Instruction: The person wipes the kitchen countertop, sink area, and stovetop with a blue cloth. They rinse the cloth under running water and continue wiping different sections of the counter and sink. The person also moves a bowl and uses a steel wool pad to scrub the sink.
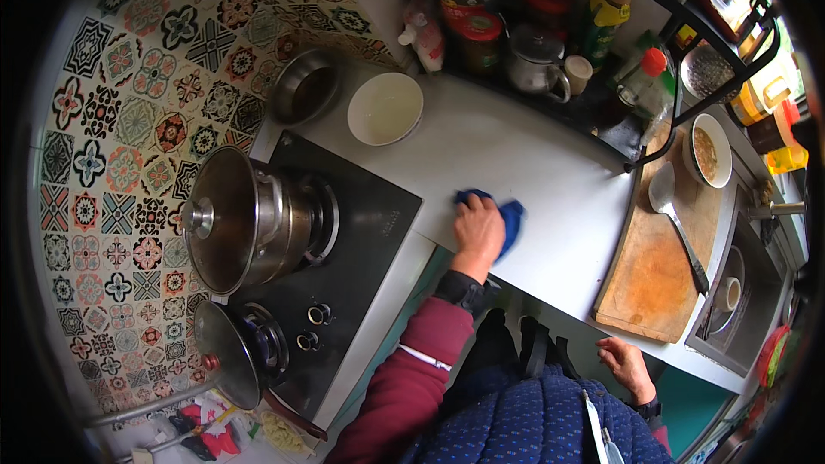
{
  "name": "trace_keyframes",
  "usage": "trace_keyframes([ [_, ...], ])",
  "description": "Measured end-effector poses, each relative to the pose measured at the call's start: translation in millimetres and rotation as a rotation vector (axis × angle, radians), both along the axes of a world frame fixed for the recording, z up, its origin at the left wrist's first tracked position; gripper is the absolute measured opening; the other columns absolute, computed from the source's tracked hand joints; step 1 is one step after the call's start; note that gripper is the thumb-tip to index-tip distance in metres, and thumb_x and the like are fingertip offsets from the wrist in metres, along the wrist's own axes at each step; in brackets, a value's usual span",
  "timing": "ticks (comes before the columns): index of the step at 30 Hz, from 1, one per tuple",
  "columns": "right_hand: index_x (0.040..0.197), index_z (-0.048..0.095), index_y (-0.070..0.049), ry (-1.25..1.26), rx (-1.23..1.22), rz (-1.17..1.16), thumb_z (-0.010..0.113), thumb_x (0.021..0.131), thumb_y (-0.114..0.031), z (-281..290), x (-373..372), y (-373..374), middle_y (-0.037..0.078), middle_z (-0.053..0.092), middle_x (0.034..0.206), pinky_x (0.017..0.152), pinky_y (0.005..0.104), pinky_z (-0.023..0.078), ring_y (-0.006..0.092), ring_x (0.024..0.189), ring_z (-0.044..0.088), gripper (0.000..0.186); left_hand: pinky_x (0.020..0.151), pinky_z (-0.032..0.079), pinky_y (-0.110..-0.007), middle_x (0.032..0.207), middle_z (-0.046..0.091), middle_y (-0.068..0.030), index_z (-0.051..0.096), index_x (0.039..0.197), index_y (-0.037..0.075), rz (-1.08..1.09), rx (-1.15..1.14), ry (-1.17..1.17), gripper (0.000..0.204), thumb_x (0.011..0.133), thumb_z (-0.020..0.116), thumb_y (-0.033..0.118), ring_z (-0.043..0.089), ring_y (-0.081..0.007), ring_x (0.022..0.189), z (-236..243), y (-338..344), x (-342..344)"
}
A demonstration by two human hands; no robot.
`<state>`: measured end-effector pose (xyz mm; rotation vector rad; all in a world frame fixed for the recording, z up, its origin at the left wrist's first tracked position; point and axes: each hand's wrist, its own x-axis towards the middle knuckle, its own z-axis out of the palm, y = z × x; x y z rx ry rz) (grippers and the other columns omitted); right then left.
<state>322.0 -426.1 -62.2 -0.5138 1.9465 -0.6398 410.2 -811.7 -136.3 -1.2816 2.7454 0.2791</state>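
Note:
My left hand (479, 235) presses a dark blue cloth (512, 225) onto the white countertop (524, 167), its fingers closed over it. The cloth sticks out on both sides of the hand. Down by my body, below the near edge of the counter, my right hand (627, 366) hangs with loosely bent fingers and holds nothing. Nearest to it is a wooden cutting board (660, 279), on which a metal spatula (675, 215) lies. A white bowl with brownish food (708, 151) stands at the board's far end.
On the left, a black gas stove (361, 215) carries a lidded steel pot (225, 219) and a lidded pan (225, 352). Behind are a white bowl (385, 109) and a steel basin (305, 86). Jars and bottles crowd beneath a black rack (670, 142). A sink (746, 301) lies right.

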Motion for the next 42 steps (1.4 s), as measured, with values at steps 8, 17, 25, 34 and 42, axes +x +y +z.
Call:
trace_keyframes([
  [8,0.106,0.061,0.002,-0.008,-0.068,-0.084,0.059,0.091,-0.002,-14,-15,-5,0.008,0.066,0.08,0.066,0.0259,0.052,0.0116,0.072,0.063,0.015,0.076,0.052,-0.049,0.106,0.061,-0.0181,0.063,0.11,0.009,0.448,-0.265,0.188,0.031,0.092,0.055,0.033,0.063,-0.0386,0.093,61,-155,100],
  [17,0.107,0.06,0.004,-0.032,0.047,-0.154,0.059,0.091,-0.001,5,10,20,0.007,0.065,0.082,0.069,0.0263,0.052,0.0128,0.075,0.063,0.016,0.087,0.047,-0.049,0.126,0.056,-0.0151,0.06,0.12,0.007,0.567,-0.194,-0.219,0.048,0.088,0.052,0.042,0.057,-0.0393,0.11,-4,-295,98],
  [25,0.108,0.059,0.003,-0.064,0.037,-0.25,0.059,0.092,-0.002,-1,7,32,0.007,0.065,0.085,0.069,0.0259,0.052,0.0117,0.076,0.061,0.017,0.071,0.054,-0.047,0.103,0.067,-0.0172,0.066,0.099,0.005,0.35,-0.262,-0.126,0.04,0.086,0.054,0.041,0.068,-0.0323,0.087,-16,-250,91],
  [34,0.105,0.062,0.002,0.0,-0.056,-0.215,0.06,0.09,-0.002,-16,0,30,0.008,0.067,0.08,0.067,0.0258,0.053,0.0116,0.073,0.064,0.016,0.058,0.055,-0.041,0.091,0.06,-0.0134,0.06,0.094,0.003,0.235,-0.37,-0.059,0.04,0.082,0.059,0.04,0.065,-0.0302,0.07,-31,-81,37],
  [42,0.108,0.062,0.002,0.04,-0.044,-0.156,0.059,0.092,-0.005,6,-1,19,0.009,0.067,0.082,0.067,0.0266,0.053,0.0131,0.073,0.064,0.018,0.059,0.054,-0.044,0.089,0.057,-0.0118,0.06,0.101,0.01,-0.224,0.138,0.307,0.03,0.077,0.066,0.027,0.064,-0.0312,0.07,0,68,4],
])
